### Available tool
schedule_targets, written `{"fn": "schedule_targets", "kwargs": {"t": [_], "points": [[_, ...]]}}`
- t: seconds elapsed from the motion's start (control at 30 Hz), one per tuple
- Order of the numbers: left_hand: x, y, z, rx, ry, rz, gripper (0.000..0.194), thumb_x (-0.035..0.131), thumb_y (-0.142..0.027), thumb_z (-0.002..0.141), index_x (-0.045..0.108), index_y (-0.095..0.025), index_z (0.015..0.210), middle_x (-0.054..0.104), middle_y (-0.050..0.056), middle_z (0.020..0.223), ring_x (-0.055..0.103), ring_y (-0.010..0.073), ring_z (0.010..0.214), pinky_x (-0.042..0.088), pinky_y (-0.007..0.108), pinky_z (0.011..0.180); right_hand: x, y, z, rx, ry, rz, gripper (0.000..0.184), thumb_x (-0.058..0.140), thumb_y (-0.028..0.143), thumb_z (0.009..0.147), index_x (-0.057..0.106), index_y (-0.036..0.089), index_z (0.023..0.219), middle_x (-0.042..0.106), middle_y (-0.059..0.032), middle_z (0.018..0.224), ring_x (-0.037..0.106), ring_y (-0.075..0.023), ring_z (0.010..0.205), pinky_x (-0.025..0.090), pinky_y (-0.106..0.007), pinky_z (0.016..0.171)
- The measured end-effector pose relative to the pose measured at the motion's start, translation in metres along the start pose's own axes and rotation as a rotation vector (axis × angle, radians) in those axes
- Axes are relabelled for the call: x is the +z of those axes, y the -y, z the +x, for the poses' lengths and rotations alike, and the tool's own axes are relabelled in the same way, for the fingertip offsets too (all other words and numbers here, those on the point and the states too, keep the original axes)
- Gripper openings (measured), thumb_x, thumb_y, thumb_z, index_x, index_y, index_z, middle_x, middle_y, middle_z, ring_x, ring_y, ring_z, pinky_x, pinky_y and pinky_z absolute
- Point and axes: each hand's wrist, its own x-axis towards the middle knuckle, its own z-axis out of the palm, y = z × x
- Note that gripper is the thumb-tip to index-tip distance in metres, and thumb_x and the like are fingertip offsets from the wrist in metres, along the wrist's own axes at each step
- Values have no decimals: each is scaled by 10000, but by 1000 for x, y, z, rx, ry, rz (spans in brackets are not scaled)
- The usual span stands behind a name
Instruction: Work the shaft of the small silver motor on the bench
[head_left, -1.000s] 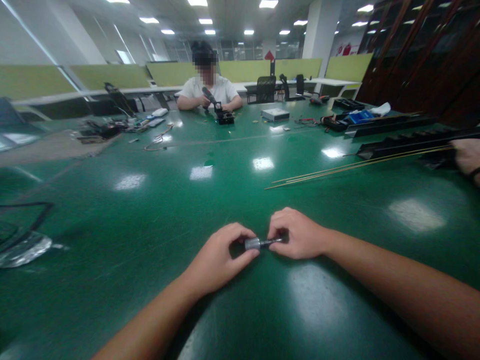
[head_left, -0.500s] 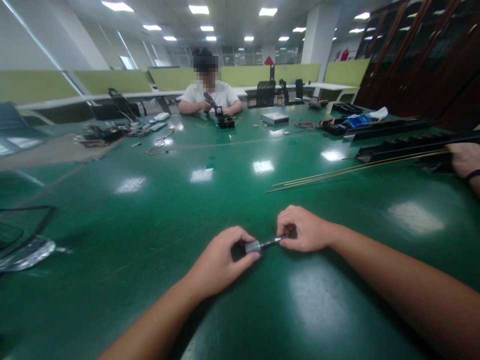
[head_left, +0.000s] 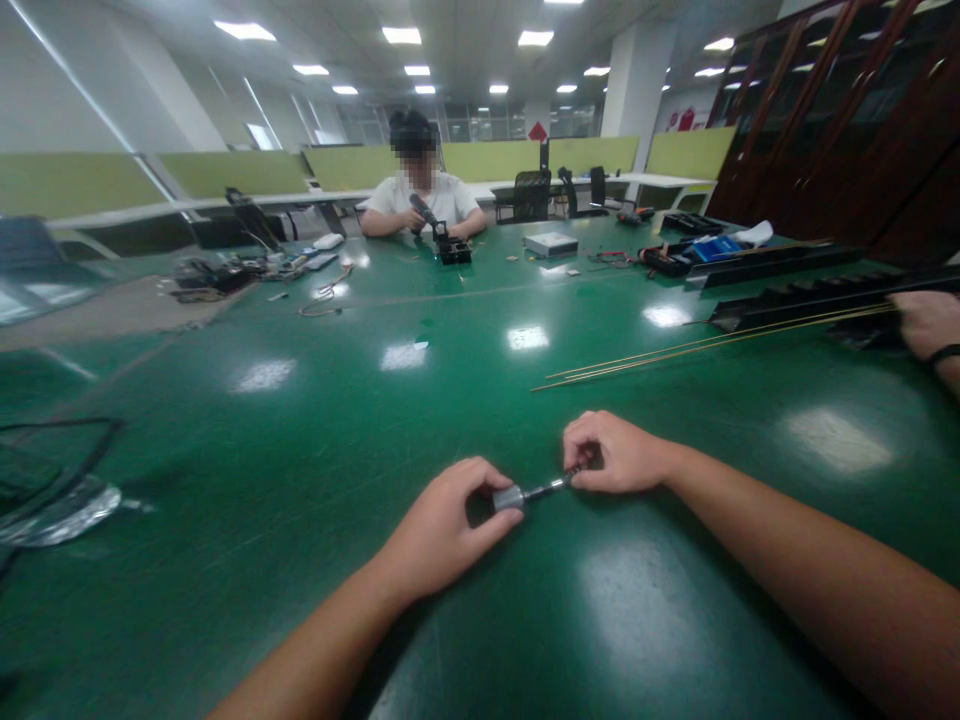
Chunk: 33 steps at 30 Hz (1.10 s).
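Observation:
Low in the middle of the head view, my left hand (head_left: 450, 520) is closed, thumb and fingers pinching a small smooth grey cylinder (head_left: 508, 499). From the cylinder's right end runs a thin shaft (head_left: 546, 489), dark at first and shiny farther along. At the far end of that shaft my right hand (head_left: 611, 452) is closed, with its fingertips on a dark, ridged-looking part. The fingers partly cover this end, so its exact form is unclear. Both hands are just above or on the green tabletop (head_left: 337, 440).
Long thin brass-coloured rods (head_left: 645, 357) lie ahead to the right, beside another person's hand (head_left: 926, 325). Across the table a person (head_left: 420, 200) handles a black device (head_left: 453, 248). A grey box (head_left: 551, 244) and black channels (head_left: 772, 265) lie farther back. Crinkled clear plastic (head_left: 67, 515) is at left.
My right hand has drawn away to the right and slightly up, and more of the shaft shows between the hands. My left hand stays nearly in place on the cylinder.

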Motion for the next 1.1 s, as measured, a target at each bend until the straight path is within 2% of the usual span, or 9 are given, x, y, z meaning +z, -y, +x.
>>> {"fn": "schedule_targets", "kwargs": {"t": [0.37, 0.53, 0.7, 0.9, 1.1], "points": [[2, 2, 0, 9, -9, 3, 158, 670, -312, 863, 631, -201, 968, 665, 35, 960, 622, 204, 884, 471, 332, 805, 2, 1, 1, -38, -9, -14, 69, 724, 208, 702, 676, 162, 718, 624, 8, 665, 564, -128, 639, 428, -253, 662], [3, 1, 0, 33, -11, -3, 176, 695, -275, 837, 624, -204, 982, 652, 36, 965, 610, 205, 888, 466, 329, 804, 24, 22, 8, -50, -53, -62, 128, 742, 292, 768, 703, 171, 764, 658, -3, 714, 596, -137, 694, 418, -282, 734], [2, 0, 2, 74, -3, 1, 188, 719, -246, 813, 606, -206, 959, 637, 33, 982, 596, 211, 924, 454, 332, 822, 41, 35, 11, -98, -126, -112, 93, 729, 252, 801, 722, 174, 851, 676, -22, 755, 589, -151, 731, 417, -280, 719], [0, -1, 2, 57, 14, -29, 132, 597, -315, 928, 637, -207, 992, 652, 36, 963, 608, 198, 899, 456, 321, 819, 38, 32, 9, -86, -134, -106, 113, 731, 264, 816, 733, 176, 886, 698, -32, 793, 599, -150, 749, 421, -268, 709], [1, -2, 2, 37, 23, 12, 161, 635, -302, 891, 638, -207, 1020, 657, 38, 967, 610, 202, 890, 465, 321, 808, 39, 34, 8, -76, -148, -121, 152, 775, 278, 771, 722, 175, 869, 689, -17, 787, 596, -145, 747, 408, -264, 705]]}}
